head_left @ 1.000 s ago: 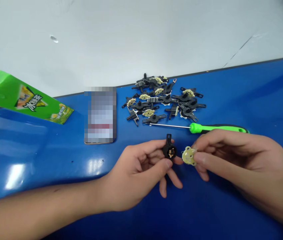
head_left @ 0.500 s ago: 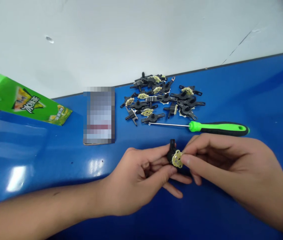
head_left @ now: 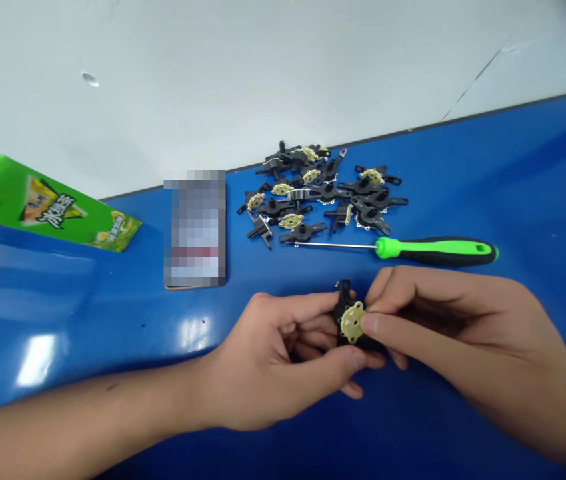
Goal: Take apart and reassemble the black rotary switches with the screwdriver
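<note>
The fingers of the left hand curl closed around a black plastic switch body, with the left thumb lying just below it and a narrow black tab standing up from its top. The right hand pinches narrowly, its thumb and forefinger gripping the edge of a cream perforated lobed disc. The disc lies flat against the face of the black switch body, touching it, so the two parts sit together between the hands, just above the blue table. Whether the disc is seated cannot be told.

Just beyond the black switch body lies a screwdriver with a green and black handle, its thin metal shaft pointing left. Beyond that shaft is a loose heap of similar black switch parts, many carrying cream discs. Farther left of the black switch body, a flat rectangular object lies blurred beyond reading. A green printed packet lies well apart at the far left, and a white wall rises behind the table.
</note>
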The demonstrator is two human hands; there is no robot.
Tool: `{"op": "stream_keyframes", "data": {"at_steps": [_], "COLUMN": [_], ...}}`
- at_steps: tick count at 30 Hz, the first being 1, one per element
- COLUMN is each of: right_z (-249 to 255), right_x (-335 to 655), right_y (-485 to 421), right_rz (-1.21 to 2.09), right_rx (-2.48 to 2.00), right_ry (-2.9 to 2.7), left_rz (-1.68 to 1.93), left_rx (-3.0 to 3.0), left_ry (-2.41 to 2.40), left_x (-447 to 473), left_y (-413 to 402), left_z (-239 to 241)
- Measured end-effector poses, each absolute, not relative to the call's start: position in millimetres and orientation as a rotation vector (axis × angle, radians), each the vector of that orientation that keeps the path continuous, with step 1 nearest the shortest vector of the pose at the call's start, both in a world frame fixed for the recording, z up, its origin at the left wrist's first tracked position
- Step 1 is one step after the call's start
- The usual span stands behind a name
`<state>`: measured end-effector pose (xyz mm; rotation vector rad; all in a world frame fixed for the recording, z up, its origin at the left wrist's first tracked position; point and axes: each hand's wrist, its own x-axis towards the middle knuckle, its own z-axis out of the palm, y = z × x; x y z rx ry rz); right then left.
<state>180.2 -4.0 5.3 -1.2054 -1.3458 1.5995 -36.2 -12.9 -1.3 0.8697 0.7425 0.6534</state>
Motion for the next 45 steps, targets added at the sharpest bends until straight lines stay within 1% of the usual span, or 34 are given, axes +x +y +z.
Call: {"op": "stream_keyframes", "data": {"at_steps": [6,10,19,23,28,31,35,39,45], "right_z": [6,7,6,4,0,-1,3,5,4], "right_x": [181,180,184,187,192,193,191,188,187], "right_y": [-1,3,3,0,-2,-4,-4,-2,-3], "right_rz": [1.557,1.490,0.804,0.594,0.301,0.169,0.100,0.087,0.285], "right_rx": [-1.208,-1.181,-0.999,-1.036,-0.887,-0.842,-0.791,-0.833,-0.868], "right_ry": [-1.427,-1.555,-2.065,-2.121,-2.304,-2.322,-2.365,-2.385,-2.298], "left_rz": [0.689,0.659,0.647,0.633,0.637,0.636,0.608,0.600,0.605], "left_rx": [0.756,0.786,0.827,0.770,0.786,0.802,0.785,0.775,0.702], "left_ry": [0.747,0.730,0.739,0.740,0.738,0.722,0.702,0.702,0.748], "left_x": [-36,-36,-38,-39,-39,-39,-40,-39,-36], "left_y": [-12,-11,-10,-10,-11,-11,-8,-7,-7], "left_z": [-3,0,1,2,0,0,2,3,4]}}
